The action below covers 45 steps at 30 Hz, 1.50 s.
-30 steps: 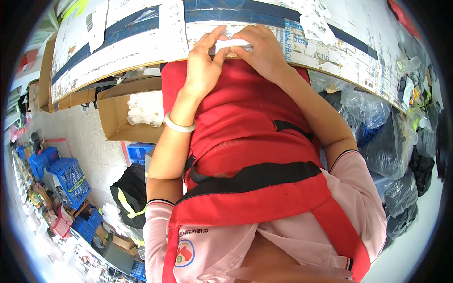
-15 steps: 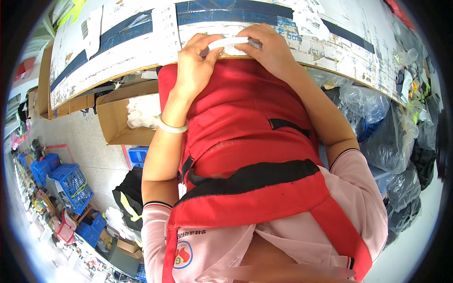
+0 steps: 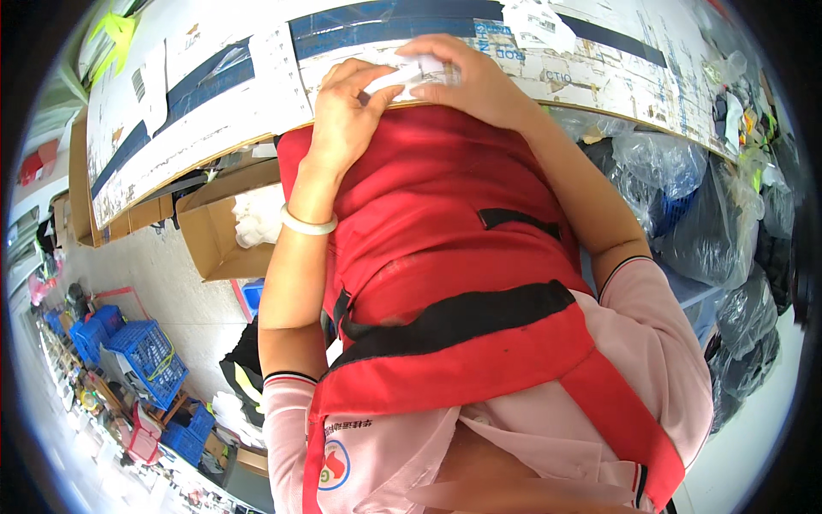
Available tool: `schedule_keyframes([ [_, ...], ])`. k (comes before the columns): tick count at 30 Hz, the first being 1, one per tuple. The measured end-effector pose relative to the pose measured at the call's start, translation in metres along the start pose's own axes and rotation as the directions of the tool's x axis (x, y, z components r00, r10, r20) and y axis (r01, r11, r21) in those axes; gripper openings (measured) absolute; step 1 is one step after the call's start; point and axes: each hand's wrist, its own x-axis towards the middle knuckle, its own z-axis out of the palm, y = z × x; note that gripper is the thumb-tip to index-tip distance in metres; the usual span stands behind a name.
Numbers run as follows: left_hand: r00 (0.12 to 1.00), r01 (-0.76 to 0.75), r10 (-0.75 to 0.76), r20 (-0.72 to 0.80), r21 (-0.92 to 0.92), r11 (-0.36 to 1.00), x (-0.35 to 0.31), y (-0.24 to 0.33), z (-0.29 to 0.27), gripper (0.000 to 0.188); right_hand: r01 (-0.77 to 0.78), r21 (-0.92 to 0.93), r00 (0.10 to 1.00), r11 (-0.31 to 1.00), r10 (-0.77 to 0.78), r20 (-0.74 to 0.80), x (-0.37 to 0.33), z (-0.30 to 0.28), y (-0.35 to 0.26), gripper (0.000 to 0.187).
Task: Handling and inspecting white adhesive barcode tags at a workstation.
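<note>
My left hand (image 3: 345,110) is at the near edge of the work surface, its thumb and fingers pinched on a white strip (image 3: 390,83). The strip slants up from that pinch toward my right hand (image 3: 476,84). Motion smears the right fingertips, which curl around the strip's far end; a pale, partly see-through bit shows beneath them. What the strip is made of I cannot make out. Both hands are just beyond my red apron (image 3: 428,197), and a pale bangle (image 3: 308,223) circles my left wrist.
White, worn cardboard with dark blue tape covers the work surface (image 3: 214,111). A paper sheet (image 3: 539,27) lies on it. Below at left is an open cardboard box (image 3: 205,248) with white pieces inside; farther off stands a blue crate (image 3: 150,360). Clear plastic bags (image 3: 706,231) crowd the right side.
The white strip, arched between both hands before, now runs at a slant. My right hand has shifted left, closer to my left hand, and its fingers are blurred. The whole view has shifted slightly.
</note>
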Motion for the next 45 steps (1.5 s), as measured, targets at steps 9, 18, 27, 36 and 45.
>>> schedule_keyframes([
  [9, 0.999, -0.038, 0.039, -0.011, 0.052, 0.998, 0.003, 0.000, 0.000, 0.022, -0.130, 0.935, 0.919, 0.331, 0.393, -0.011, 0.031, 0.035, 0.003, 0.048],
  [18, 0.999, -0.042, 0.043, -0.013, 0.078, 0.996, 0.002, 0.003, 0.000, 0.023, -0.075, 0.938, 0.909, 0.338, 0.410, -0.075, 0.029, 0.045, -0.007, 0.050],
  [27, 0.997, -0.061, 0.063, -0.039, 0.059, 0.996, -0.001, -0.003, 0.002, 0.021, -0.267, 0.786, 0.933, 0.557, 0.354, 0.066, 0.025, 0.029, -0.004, 0.046],
  [36, 0.996, -0.079, 0.081, -0.024, 0.106, 0.991, 0.000, -0.006, -0.001, 0.020, -0.091, 0.031, 0.993, 0.995, 0.089, 0.078, 0.009, 0.009, 0.007, 0.029],
  [45, 0.972, 0.232, -0.232, 0.026, -0.240, 0.943, -0.009, 0.006, -0.021, 0.021, -0.234, 0.274, 0.972, 0.933, 0.220, 0.079, 0.008, 0.004, -0.016, 0.021],
])
